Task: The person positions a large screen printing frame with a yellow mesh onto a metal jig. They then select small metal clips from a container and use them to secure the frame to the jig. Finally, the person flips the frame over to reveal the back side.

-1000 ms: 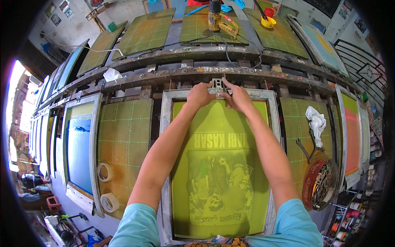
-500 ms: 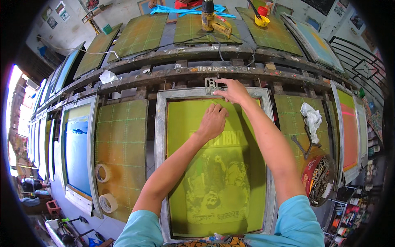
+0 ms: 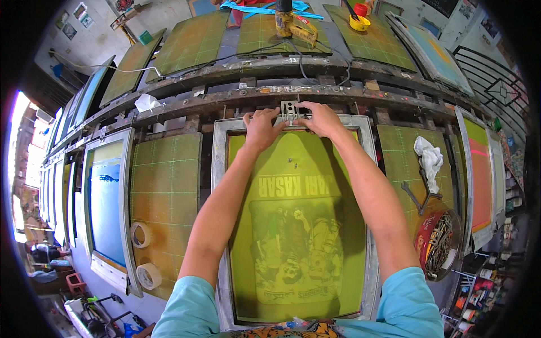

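Note:
A silk-screen frame (image 3: 221,186) with green-yellow mesh lies before me, a faint printed picture and lettering on it. At its far edge stands a metal hinge plate (image 3: 290,109) with round holes. My right hand (image 3: 322,119) pinches the plate's right side, thumb low and fingers higher. From the left, my left hand (image 3: 262,128) has its fingers bent over the frame's far edge, index finger and thumb closed against the plate's left side. Two small metal pieces, apparently screws (image 3: 290,160), lie on the mesh just below my hands.
Right of the frame are a wrench (image 3: 410,194), crumpled white tissue (image 3: 430,159) and a round red tub of metal parts (image 3: 433,248). Tape rolls (image 3: 149,277) lie on the left board. Beyond the metal rail (image 3: 236,99) sits a yellow heat gun (image 3: 296,29) with its cord.
My left hand has moved from over the mesh up to the plate's left side. Two small metal pieces now show on the mesh where it was. My right hand stays at the plate.

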### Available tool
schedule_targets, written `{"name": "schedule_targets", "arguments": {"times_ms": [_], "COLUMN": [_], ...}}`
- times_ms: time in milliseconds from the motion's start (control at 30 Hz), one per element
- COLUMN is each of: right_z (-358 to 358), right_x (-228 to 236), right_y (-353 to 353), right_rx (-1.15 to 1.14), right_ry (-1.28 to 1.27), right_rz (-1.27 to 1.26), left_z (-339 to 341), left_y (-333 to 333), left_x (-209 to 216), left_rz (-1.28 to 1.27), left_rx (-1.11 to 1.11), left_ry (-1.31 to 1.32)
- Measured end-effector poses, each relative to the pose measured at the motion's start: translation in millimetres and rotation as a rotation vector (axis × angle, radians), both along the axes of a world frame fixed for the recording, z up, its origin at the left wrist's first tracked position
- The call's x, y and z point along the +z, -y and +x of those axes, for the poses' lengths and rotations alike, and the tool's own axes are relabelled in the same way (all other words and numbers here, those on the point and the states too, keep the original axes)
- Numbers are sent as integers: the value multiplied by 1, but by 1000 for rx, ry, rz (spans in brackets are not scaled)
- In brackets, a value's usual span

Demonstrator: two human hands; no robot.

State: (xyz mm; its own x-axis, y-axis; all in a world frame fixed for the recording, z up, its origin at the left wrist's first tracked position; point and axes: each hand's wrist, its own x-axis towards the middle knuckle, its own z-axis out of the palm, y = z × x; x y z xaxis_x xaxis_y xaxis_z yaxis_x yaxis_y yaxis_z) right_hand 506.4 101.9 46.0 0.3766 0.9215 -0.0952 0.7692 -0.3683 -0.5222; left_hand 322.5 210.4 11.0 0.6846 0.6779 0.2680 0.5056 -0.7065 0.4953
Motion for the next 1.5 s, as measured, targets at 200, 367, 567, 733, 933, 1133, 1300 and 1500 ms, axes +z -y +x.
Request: {"name": "schedule_targets", "arguments": {"times_ms": [200, 367, 567, 733, 933, 1133, 1300, 1500], "right_z": [4, -16, -88, -118, -86, -18, 0, -1], "right_x": [2, 11, -21, -24, -26, -18, -27, -21], "right_y": [4, 26, 99, 105, 88, 18, -1, 0], "right_rx": [6, -57, 9, -24, -150, -45, 35, 68], "right_ry": [8, -33, 87, 170, -11, 85, -51, -84], "right_rz": [13, 81, 306, 359, 283, 505, 393, 428], "left_z": [5, 7, 2, 8, 3, 7, 3, 0], "left_y": [-12, -18, -17, -19, -19, -18, -18, -10], "left_x": [-8, -6, -14, -10, -13, -11, -10, -13], "left_rz": [-146, -221, -125, -156, -193, -183, -166, -35], "left_rx": [-118, -111, -96, -114, -106, -111, -115, -74], "left_ry": [-63, -130, -60, -103, -60, -24, -64, 9]}}
